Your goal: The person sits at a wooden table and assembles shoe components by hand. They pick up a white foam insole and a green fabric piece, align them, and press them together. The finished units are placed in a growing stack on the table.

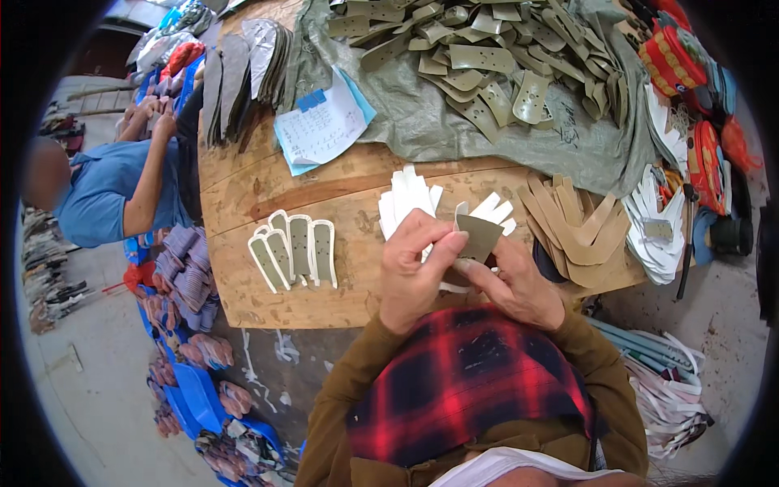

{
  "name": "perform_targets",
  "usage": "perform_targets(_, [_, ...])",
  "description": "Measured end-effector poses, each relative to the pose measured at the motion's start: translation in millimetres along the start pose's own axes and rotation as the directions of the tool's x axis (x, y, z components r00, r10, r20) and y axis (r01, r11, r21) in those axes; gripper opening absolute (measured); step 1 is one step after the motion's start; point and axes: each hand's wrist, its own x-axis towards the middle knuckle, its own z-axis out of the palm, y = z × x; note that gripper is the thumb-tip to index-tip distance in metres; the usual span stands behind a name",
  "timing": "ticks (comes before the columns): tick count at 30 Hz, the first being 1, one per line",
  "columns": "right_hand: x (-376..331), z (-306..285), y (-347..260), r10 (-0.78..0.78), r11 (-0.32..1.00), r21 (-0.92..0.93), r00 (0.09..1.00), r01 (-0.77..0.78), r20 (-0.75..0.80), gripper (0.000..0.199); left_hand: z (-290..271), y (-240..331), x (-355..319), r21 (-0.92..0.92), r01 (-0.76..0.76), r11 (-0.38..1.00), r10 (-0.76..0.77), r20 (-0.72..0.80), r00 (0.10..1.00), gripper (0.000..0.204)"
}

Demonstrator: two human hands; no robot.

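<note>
White band point(519, 460) at the wearer's neck is closest to the cam, then red/black plaid cloth point(479, 373) over the front, right up by the desk point(357, 300). Just past it, both hands are busy w/ one olive piece point(480, 235), held up off the wood at the near edge: left grip point(418, 264) pinches its L side btw thumb & forefinger; right grip point(519, 280) is closed on the R side, thumb near the bottom. Pale edge shows at the piece's upper L, plus a bit of white below the fingers; can't tell if that's trim already on it or a loose strip. Step looks like fitting white edging, judging by the white-edged pcs point(300, 243) laid out to the L. To do it well: let the R side anchor the pc. flat, no buckling, & have the L thumb press trim down in short bits, flush w/ the rim, no gaps. Go slow round the curved end, prob. where it'd pucker. Pull strip only lightly; too much tension could curl the pc. White strips point(410, 195) sit just beyond the hands, easy reach; spare olive pcs point(487, 65) are heaped on the green sheet point(422, 142) at the back. Set any done pc. apart, so tacky edges (if glued) don't touch.
</note>
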Motion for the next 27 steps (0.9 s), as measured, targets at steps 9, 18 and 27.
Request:
perform_targets(9, [3,-10,-9,0.01,0.998,0.059,0.989,-0.019,0.144,0.049,-16,3,21,-0.464,0.359,0.81,-0.249,0.283,0.926,0.024])
perform_targets(18, [-2,-9,2,0.051,0.999,-0.017,0.975,-0.048,0.217,0.034,0,7,19,0.197,-0.155,0.968,0.143,0.075,0.987,0.024])
perform_targets(27, [-1,-12,8,0.204,0.93,0.293,0.975,-0.22,0.085,0.039,-16,-21,9,-0.177,0.273,0.946,-0.212,0.299,0.93,0.026])
